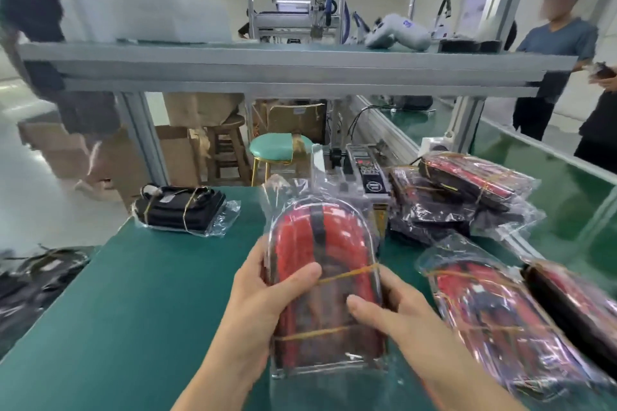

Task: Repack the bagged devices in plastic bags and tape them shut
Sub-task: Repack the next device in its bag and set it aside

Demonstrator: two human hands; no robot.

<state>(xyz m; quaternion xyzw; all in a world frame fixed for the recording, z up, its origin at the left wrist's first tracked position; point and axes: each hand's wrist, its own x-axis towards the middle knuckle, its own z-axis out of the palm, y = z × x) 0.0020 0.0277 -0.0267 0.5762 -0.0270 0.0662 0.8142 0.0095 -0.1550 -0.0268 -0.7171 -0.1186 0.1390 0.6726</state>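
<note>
A red and black device (329, 264) inside a clear plastic bag, bound by two rubber bands, is held upright over the green table (150, 294). My left hand (267, 304) grips its left side, thumb across the front. My right hand (394, 314) grips the right side, thumb on the front. The bag's open top (290, 190) sticks up loose above the device. A tape dispenser (364, 170) stands just behind it.
More bagged red devices lie at the right (494, 320) and in a pile at the back right (467, 190). A black bagged bundle (183, 208) sits at the back left. A person (554, 53) stands at the far right; another walks past at the left.
</note>
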